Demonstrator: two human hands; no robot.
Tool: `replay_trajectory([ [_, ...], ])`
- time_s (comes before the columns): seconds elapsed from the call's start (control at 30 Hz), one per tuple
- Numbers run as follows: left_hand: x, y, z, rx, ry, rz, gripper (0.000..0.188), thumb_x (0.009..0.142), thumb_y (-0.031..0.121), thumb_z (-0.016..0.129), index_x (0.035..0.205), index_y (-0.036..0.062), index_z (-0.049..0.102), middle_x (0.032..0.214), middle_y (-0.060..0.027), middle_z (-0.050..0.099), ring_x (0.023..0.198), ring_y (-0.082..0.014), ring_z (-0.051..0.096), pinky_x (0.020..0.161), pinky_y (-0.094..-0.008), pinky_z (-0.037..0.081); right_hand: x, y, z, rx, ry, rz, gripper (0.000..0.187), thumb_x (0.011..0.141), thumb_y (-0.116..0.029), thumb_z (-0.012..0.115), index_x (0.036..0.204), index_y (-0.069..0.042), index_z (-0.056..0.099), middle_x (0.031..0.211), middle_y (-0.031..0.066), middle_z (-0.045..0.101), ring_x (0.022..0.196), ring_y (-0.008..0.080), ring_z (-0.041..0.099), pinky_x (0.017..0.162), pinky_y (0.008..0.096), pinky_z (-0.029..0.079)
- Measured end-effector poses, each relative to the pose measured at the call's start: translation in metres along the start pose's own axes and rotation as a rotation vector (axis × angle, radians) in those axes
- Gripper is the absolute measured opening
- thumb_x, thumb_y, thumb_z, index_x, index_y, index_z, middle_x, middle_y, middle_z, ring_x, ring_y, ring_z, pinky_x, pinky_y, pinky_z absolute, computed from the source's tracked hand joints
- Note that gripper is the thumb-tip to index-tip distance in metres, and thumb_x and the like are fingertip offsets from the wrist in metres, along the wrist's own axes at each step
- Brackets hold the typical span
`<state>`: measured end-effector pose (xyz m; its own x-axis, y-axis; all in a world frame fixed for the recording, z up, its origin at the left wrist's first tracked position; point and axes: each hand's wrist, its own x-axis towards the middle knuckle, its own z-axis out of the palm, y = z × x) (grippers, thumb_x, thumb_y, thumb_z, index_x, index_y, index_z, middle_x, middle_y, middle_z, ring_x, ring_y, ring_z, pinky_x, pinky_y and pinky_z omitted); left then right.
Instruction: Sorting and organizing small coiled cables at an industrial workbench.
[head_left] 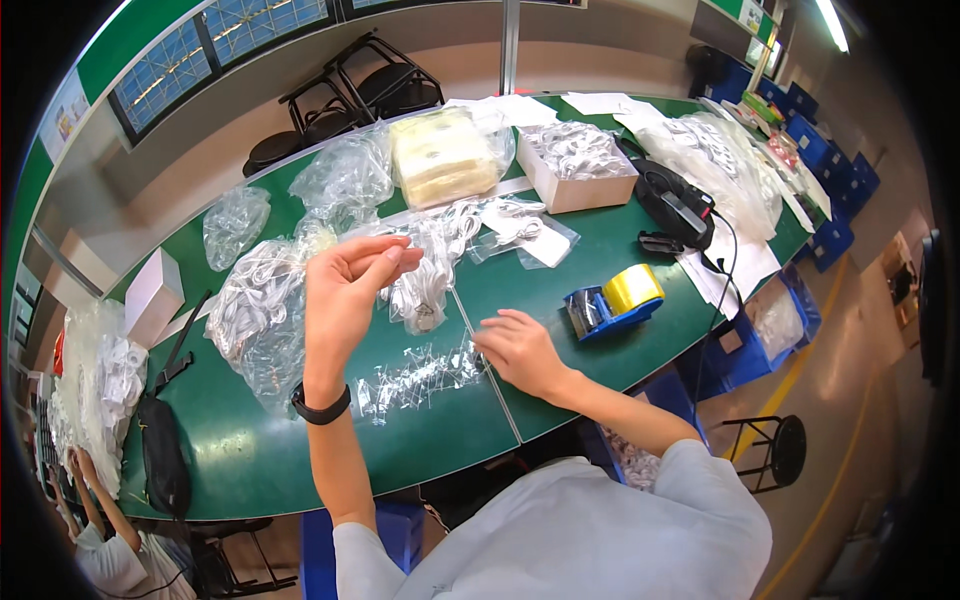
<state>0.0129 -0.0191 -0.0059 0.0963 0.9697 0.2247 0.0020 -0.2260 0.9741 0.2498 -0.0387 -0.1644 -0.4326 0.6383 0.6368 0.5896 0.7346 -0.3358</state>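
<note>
My left hand (pixel 352 290), with a black band on its wrist, is raised over the middle of the green table (pixel 255 450). Its thumb and fingers are pressed together, and whatever may be between them is too small to make out. Lower on the table lies a loose strip of small white and clear twist-tie-like bits (pixel 420 382). My right hand (pixel 522 352) rests at the right end of that strip, fingers loosely apart, with nothing visible in them. Beyond my hands are bundled white cables (pixel 412 290), and a large plastic bag of white cables (pixel 258 300) lies to the left.
A blue tape dispenser (pixel 612 303) with yellow tape stands at right, near a black bag (pixel 676 205). Farther back are an open box of cables (pixel 575 170) and a yellowish wrapped stack (pixel 445 155). Another person's hands (pixel 85 470) work at far left. A black stool (pixel 788 448) stands at right.
</note>
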Motion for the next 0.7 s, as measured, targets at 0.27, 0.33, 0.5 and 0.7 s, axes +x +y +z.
replay_trajectory([
  [0.27, -0.001, -0.001, -0.004, 0.053, -0.015, 0.023, 0.023, 0.096, 0.012, 0.063, 0.112, -0.0045, 0.069, 0.102, -0.0161, 0.075, 0.096, -0.0211, 0.073, 0.087, -0.0286, 0.056, -0.034, -0.021, -0.008, -0.155, -0.394, 0.004, 0.049, 0.095, -0.034, 0.064, 0.133, -0.003, 0.059, 0.147, 0.0099, 0.051, 0.143, 0.0357, 0.036, 0.118, 0.0641, 0.014],
  [0.33, -0.001, 0.001, -0.005, 0.055, -0.011, 0.024, 0.023, 0.096, 0.011, 0.063, 0.112, -0.0046, 0.069, 0.102, -0.0162, 0.075, 0.096, -0.0214, 0.073, 0.087, -0.0288, 0.056, -0.035, -0.015, -0.010, -0.022, -0.406, 0.072, 0.046, 0.096, -0.032, 0.063, 0.132, -0.003, 0.060, 0.147, 0.0094, 0.051, 0.145, 0.0341, 0.034, 0.118, 0.0638, 0.010],
  [0.5, -0.003, 0.004, -0.008, 0.053, -0.002, 0.026, 0.022, 0.096, 0.010, 0.063, 0.111, -0.0051, 0.069, 0.102, -0.0169, 0.075, 0.096, -0.0219, 0.073, 0.087, -0.0294, 0.057, -0.027, -0.006, -0.020, 0.306, -0.337, 0.272, 0.028, 0.098, -0.019, 0.060, 0.122, -0.007, 0.068, 0.142, 0.0083, 0.057, 0.145, 0.0301, 0.037, 0.120, 0.0610, -0.003],
  [0.7, -0.003, 0.006, -0.005, 0.079, 0.004, 0.021, 0.022, 0.096, 0.009, 0.063, 0.111, -0.0060, 0.069, 0.101, -0.0179, 0.074, 0.096, -0.0223, 0.073, 0.088, -0.0299, 0.057, -0.016, -0.008, -0.032, 0.481, -0.068, 0.332, 0.026, 0.095, -0.008, 0.058, 0.118, -0.004, 0.069, 0.132, 0.0104, 0.065, 0.135, 0.0300, 0.051, 0.120, 0.0541, 0.019],
])
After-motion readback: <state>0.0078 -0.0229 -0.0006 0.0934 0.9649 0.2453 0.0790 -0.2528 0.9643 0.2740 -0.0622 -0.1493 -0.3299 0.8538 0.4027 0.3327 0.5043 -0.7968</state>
